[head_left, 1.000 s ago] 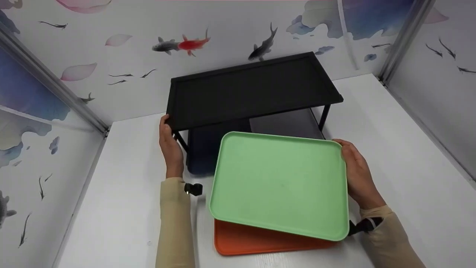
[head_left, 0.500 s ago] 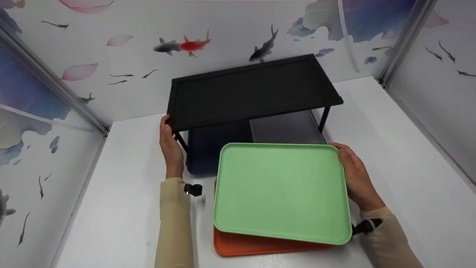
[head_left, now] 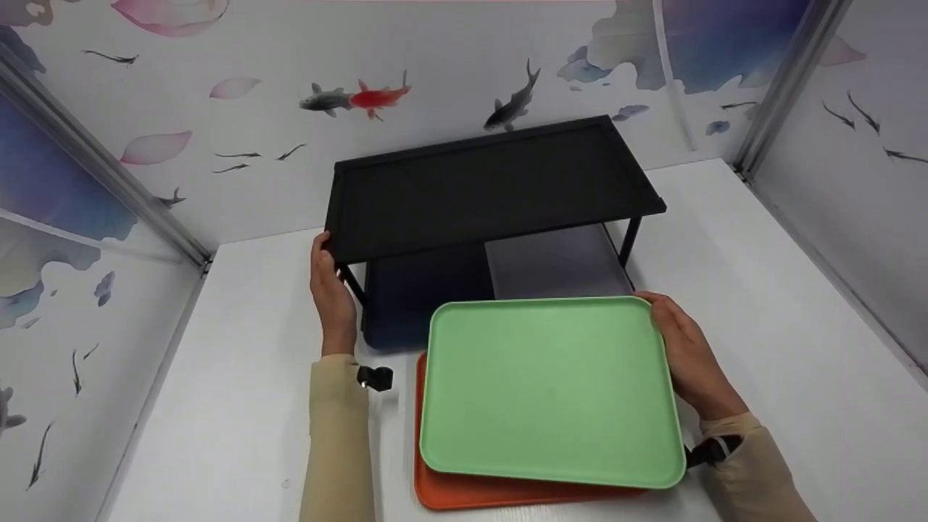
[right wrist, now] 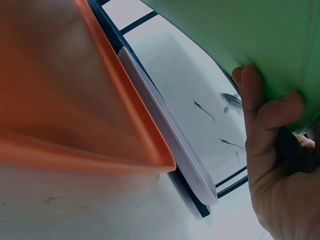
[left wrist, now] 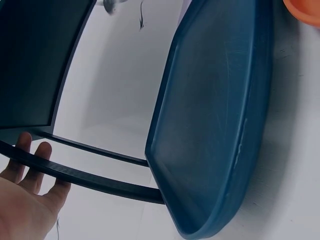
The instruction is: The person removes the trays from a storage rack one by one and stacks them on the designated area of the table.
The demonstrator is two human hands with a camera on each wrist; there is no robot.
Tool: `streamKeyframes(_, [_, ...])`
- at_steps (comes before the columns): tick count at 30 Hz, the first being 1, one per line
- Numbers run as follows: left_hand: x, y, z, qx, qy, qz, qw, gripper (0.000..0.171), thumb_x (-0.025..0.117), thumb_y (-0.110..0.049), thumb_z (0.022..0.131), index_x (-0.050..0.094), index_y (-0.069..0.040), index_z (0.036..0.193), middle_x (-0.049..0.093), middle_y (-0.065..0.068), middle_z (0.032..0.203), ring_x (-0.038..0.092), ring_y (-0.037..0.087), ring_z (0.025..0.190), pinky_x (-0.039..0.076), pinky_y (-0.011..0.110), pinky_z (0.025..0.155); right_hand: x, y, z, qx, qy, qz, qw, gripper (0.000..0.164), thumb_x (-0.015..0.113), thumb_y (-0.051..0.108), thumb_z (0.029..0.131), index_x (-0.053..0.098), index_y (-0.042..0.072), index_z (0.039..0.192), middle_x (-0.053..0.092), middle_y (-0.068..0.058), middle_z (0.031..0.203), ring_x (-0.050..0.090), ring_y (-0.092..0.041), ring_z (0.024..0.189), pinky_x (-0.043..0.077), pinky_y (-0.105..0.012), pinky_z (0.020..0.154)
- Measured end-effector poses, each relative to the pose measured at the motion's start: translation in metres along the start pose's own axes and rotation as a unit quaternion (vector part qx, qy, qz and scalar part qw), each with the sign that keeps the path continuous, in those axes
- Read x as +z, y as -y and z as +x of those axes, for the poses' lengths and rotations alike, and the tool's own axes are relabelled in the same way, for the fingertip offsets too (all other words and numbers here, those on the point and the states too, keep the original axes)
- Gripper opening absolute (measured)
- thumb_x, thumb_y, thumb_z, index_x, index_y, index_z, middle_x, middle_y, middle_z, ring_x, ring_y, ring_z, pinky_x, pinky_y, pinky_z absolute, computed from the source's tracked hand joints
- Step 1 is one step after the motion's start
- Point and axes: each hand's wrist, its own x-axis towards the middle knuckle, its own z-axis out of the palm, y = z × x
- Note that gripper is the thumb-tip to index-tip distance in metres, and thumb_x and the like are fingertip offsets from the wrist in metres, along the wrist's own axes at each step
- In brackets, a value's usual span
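Observation:
A two-tier black rack (head_left: 493, 188) stands by the back wall, its bottom level bearing a dark blue tray (head_left: 413, 297) and a grey tray (head_left: 558, 261). My left hand (head_left: 335, 304) holds the rack at its front left corner; in the left wrist view, its fingers (left wrist: 42, 150) lie about the black leg. With my right hand (head_left: 689, 355) I grip a light green tray (head_left: 551, 391) by its right edge, fingers beneath it. The green tray is raised and slightly turned above an orange tray (head_left: 507, 493), covering most of it. In the right wrist view a gap separates the two.
White table surface (head_left: 225, 406) extends to the left and right of the trays. Walls (head_left: 239, 130) painted with fish and petals enclose the back and sides. The rack's top is a flat black panel at the back.
My right hand has brought the green tray toward me and lower, turning it a little, so more of the blue and grey trays shows. The left hand stays on the rack.

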Motion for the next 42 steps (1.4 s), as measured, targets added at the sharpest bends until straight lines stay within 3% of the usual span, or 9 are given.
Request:
streamKeyframes(9, [0.000,-0.001,-0.002,-0.004,0.006,0.000,1.0000,0.048,0.026,-0.027,0.114,0.037,-0.009,0.157,0.039,0.010,0.162,0.036,0.026,0.149,0.028,0.051,0.120,0.000,-0.004,-0.001,0.013,0.010,-0.012,1.000,0.060,0.035,0.047,0.110,0.044,0.002,0.149,0.064,-0.003,0.122,0.067,-0.014,0.102,0.058,-0.030,0.084])
streamKeyframes(31, [0.000,-0.003,-0.002,-0.006,0.001,-0.002,1.0000,0.048,0.027,-0.024,0.113,0.037,-0.007,0.157,0.037,0.012,0.162,0.034,0.027,0.150,0.027,0.052,0.121,0.007,-0.011,-0.001,0.015,0.029,-0.058,0.998,0.063,0.034,0.044,0.110,0.041,-0.002,0.152,0.064,-0.002,0.126,0.066,-0.013,0.108,0.055,-0.027,0.089])
streamKeyframes(39, [-0.001,-0.002,-0.002,-0.002,0.003,0.001,1.0000,0.048,0.027,-0.025,0.113,0.036,-0.007,0.157,0.035,0.012,0.164,0.033,0.027,0.151,0.027,0.052,0.121,0.010,-0.009,-0.002,0.036,0.043,-0.069,0.996,0.064,0.033,0.048,0.110,0.040,0.003,0.155,0.061,-0.008,0.130,0.063,-0.013,0.112,0.054,-0.027,0.091])
streamKeyframes(42, [0.000,-0.002,-0.002,-0.003,0.005,-0.001,1.0000,0.048,0.027,-0.025,0.113,0.036,-0.008,0.158,0.035,0.011,0.164,0.033,0.027,0.151,0.027,0.053,0.121,0.010,-0.006,-0.004,0.058,0.051,-0.079,0.994,0.060,0.033,0.047,0.111,0.039,0.008,0.157,0.057,-0.008,0.140,0.059,-0.013,0.117,0.052,-0.031,0.093])
